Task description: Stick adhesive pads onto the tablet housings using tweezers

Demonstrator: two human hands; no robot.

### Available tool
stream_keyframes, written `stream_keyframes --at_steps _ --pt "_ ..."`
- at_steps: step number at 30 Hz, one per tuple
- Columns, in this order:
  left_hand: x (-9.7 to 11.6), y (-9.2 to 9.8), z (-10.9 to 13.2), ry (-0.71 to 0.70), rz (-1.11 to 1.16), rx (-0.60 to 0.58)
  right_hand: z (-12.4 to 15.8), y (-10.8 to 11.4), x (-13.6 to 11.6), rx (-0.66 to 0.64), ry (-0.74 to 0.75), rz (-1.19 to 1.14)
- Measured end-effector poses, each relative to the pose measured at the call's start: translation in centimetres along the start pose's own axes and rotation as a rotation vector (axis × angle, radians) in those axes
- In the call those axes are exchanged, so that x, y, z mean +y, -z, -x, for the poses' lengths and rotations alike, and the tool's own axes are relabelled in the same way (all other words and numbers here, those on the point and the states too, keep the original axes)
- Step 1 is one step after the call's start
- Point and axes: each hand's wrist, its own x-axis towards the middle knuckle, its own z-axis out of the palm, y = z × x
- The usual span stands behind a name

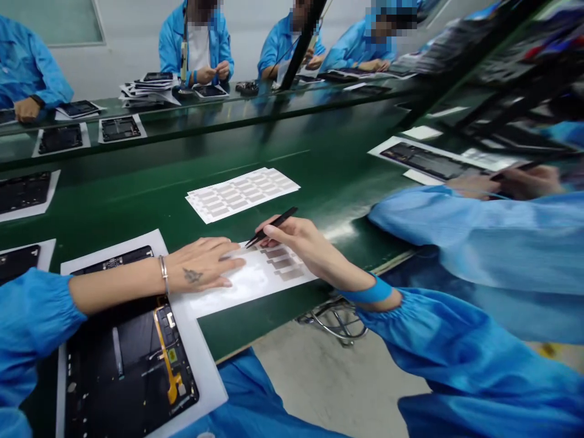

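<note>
My left hand lies flat with its fingers apart on a white sticker sheet, pressing it to the bench. In my right hand is a pair of black tweezers, pinched between thumb and fingers. The tweezer tips point down at the sheet's far edge, close to the left fingertips; whether they grip a sticker I cannot tell. Grey-brown stickers remain on the sheet's right part. Under my left forearm, an open black tablet housing with an orange flex cable rests on white paper.
More sticker sheets lie beyond my hands on the green bench. Other tablet housings sit at the left. A co-worker's sleeve is close on the right, beside another housing. Several people in blue work across the bench.
</note>
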Motion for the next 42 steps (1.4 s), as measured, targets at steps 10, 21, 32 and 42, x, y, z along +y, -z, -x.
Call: stream_keyframes --at_steps 10,21,32,42 --pt "-2.0 -2.5 -1.1 0.039 0.189 0.022 -1.5 0.8 -0.9 -0.162 -0.081 0.094" --pt "-1.9 -3.3 -1.4 0.041 0.215 0.086 -1.9 1.3 -2.4 -0.181 -0.211 0.184" --pt "-1.6 -3.3 -1.6 0.053 0.175 0.109 -2.4 0.8 -2.5 -0.225 -0.233 0.212" --pt "-1.3 -3.4 -1.8 0.070 0.150 0.082 -0.7 0.2 -2.2 -0.049 -0.094 0.089"
